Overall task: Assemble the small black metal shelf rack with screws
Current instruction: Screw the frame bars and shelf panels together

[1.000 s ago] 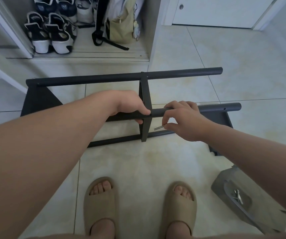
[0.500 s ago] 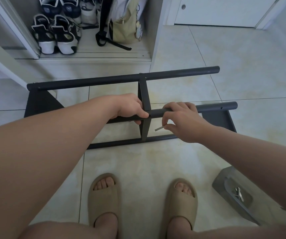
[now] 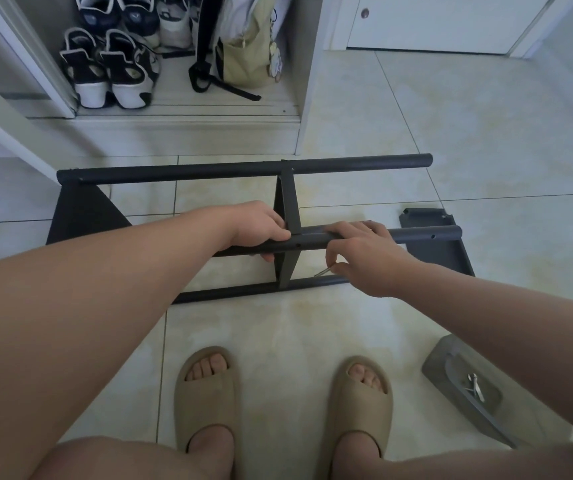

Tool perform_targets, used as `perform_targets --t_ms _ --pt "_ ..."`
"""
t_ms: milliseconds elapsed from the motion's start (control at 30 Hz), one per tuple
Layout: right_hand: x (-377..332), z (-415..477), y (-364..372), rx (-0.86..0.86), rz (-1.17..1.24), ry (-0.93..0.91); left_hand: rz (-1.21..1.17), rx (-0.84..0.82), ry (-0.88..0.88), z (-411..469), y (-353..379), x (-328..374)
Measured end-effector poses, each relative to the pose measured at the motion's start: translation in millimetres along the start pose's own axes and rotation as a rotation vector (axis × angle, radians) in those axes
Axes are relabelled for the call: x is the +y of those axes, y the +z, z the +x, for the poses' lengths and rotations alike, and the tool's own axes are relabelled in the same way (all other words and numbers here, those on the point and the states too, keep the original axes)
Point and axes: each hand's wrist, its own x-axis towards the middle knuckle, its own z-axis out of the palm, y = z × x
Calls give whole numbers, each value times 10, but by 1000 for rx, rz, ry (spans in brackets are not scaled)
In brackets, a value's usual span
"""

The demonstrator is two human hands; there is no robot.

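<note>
**Steadying a half-built rack on a tiled floor**

Pale glossy floor tiles [image 3: 468,140] fill the room. The black metal rack [image 3: 243,167] lies on its side on them, straight ahead of the person's feet. Beyond the rack, an open closet [image 3: 188,129] holds black-and-white sneakers [image 3: 108,74] and a beige bag [image 3: 247,53]. A white door [image 3: 434,19] stands beyond the rack's right end. Nearer the person than that end, a grey tray [image 3: 437,367] lies on the floor with a few silvery fasteners [image 3: 474,389] in it. Two tan slippers [image 3: 205,393] are planted just short of the rack.

Both bare arms reach forward to the rack's raised middle tube [image 3: 420,233]. The left hand [image 3: 261,226] wraps that tube just left of the flat cross brace [image 3: 287,199], fingers over the top and thumb under. The right hand [image 3: 364,254] rests its outer fingers on the same tube just right of the brace. Its thumb and forefinger pinch a thin silver pin [image 3: 322,272] that points toward the brace; whether it is a screw or a key cannot be told. A small hole [image 3: 298,244] in the tube shows between the two hands.
</note>
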Motion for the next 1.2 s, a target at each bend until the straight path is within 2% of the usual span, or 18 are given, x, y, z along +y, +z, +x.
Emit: perform_targets --t_ms 200,400,600,667,833,1200 --pt "53 -107 38 41 -25 11 32 25 8 -2 145 41" --pt "-27 -143 -70 -44 35 44 21 -37 18 2 89 -10" --pt "-163 -316 -207 195 248 18 -11 -34 21 1 109 -44" --pt "-222 -335 -233 203 329 25 -38 -28 23 -2 122 -45" --pt "-337 -317 -138 156 355 22 -62 -32 10 6 112 -33" --pt "-311 -265 -63 242 454 -1 -64 -65 3 23 95 -48"
